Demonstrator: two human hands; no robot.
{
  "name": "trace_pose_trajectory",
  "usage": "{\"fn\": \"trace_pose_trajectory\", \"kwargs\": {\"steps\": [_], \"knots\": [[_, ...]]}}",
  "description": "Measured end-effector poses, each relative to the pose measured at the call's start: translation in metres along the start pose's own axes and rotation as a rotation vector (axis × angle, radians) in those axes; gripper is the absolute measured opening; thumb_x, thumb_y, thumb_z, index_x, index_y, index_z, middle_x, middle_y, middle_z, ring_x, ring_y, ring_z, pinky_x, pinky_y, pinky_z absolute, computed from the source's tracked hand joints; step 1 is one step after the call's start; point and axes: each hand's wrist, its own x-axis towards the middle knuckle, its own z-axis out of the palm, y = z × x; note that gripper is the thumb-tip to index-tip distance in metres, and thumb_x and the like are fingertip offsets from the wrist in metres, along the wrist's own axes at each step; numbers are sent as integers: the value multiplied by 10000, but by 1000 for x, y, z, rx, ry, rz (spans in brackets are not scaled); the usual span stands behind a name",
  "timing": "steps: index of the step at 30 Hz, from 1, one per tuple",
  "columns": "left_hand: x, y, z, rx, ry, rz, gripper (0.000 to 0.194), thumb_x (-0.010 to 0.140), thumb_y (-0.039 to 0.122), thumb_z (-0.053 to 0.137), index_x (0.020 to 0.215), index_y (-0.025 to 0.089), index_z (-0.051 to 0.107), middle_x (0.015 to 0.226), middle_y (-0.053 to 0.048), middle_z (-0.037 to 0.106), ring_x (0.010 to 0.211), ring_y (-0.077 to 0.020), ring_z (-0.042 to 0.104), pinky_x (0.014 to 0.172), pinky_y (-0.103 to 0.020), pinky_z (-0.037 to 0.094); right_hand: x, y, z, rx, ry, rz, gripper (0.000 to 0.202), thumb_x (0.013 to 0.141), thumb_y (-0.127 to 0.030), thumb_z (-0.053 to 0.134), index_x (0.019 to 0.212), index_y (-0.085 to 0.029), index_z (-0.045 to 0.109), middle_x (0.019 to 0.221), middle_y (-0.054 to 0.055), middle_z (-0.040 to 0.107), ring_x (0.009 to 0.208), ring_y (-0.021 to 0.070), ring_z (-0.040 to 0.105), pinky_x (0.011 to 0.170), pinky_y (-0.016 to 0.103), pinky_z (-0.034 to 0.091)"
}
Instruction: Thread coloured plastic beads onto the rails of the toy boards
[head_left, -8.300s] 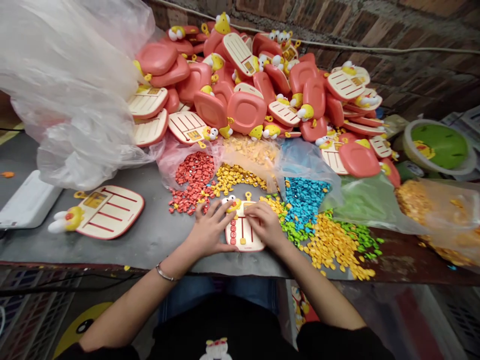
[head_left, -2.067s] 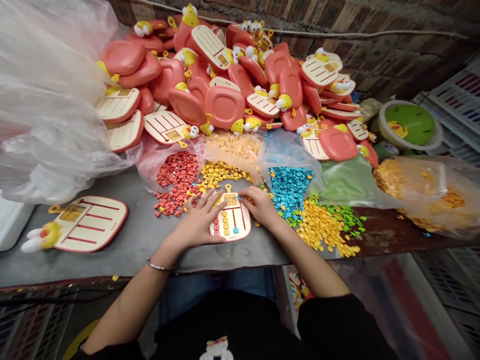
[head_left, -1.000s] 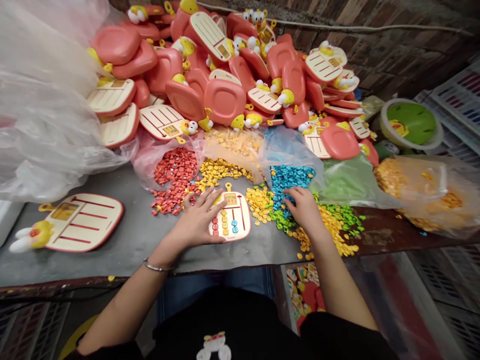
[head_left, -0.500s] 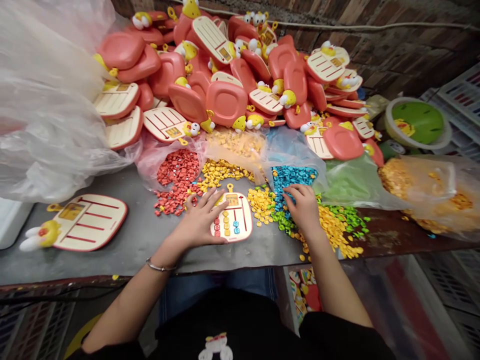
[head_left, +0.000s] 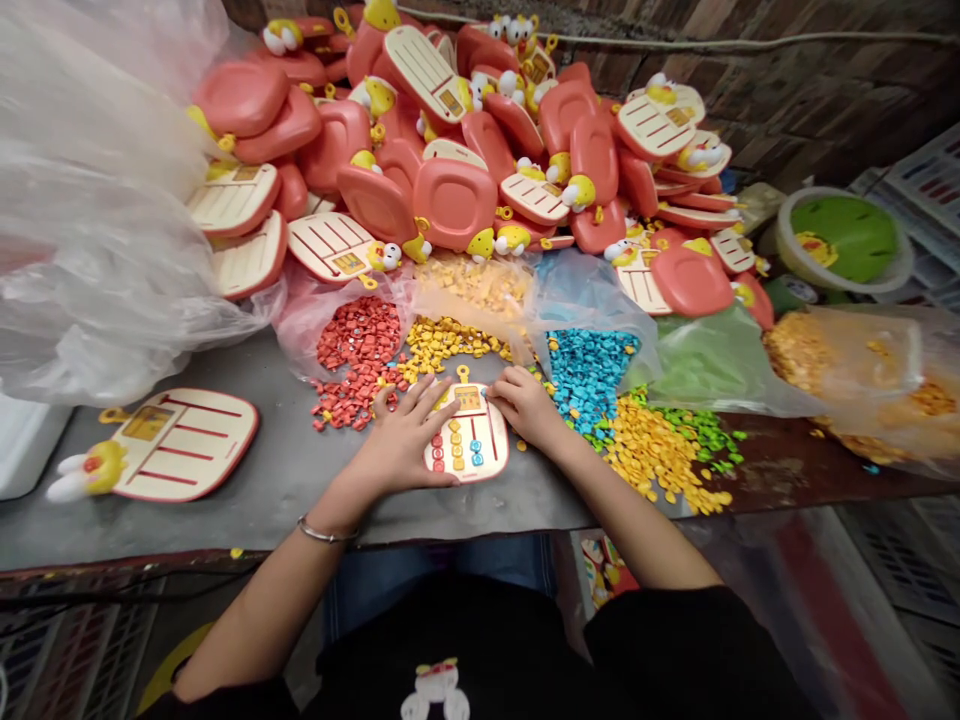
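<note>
A cream slotted board (head_left: 491,455) lies on the grey table, with red, yellow and blue pieces set in its slots. My left hand (head_left: 405,440) spreads over its left side, thumb along the lower edge and fingers on the upper part, gripping it. At the board's upper right corner, my right hand (head_left: 525,405) has its fingertips pinched together on a small blue piece (head_left: 486,394), mostly hidden. Behind the board are piles of red pieces (head_left: 360,340) and yellow pieces (head_left: 450,338). The blue pile (head_left: 589,370) lies beyond my right hand.
Another slotted board (head_left: 187,445) lies at the left. Many red-backed boards (head_left: 454,205) are heaped at the back. Large clear plastic (head_left: 112,220) covers the left. Yellow pieces (head_left: 660,450), green pieces (head_left: 716,435) and a round tub (head_left: 784,235) are at the right.
My right hand has moved left from the blue pile to the board's upper right corner, bringing a blue piece. My left hand stays on the board.
</note>
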Motion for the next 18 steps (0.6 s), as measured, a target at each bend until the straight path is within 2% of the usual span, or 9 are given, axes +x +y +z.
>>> {"fn": "trace_pose_trajectory", "kwargs": {"steps": [6, 11, 18], "knots": [[0, 1, 0, -4, 10, -8, 924, 709, 704, 657, 1493, 306, 374, 1606, -85, 241, 1453, -393, 187, 1097, -569, 59, -2, -1, -5, 91, -13, -25, 182, 937, -179, 525, 776, -189, 611, 842, 70, 580, 824, 208, 512, 734, 338, 440], [0, 1, 1, 1, 7, 0, 920, 711, 734, 631, 1487, 304, 383, 1610, -83, 225, 1454, -384, 190, 1096, -565, 62, -14, -8, -9, 201, -39, -66, 154, 944, -196, 531, 832, -200, 636, 907, 80, 643, 873, 212, 563, 789, 373, 479], [0, -1, 1, 8, 10, 4, 924, 705, 719, 650, 1487, 303, 388, 1607, -90, 237, 1452, -401, 184, 1095, -572, 69, -18, -10, 1, 297, -4, -17, 152, 935, -239, 558, 852, -213, 683, 892, 78, 678, 883, 224, 607, 824, 408, 494]]}}
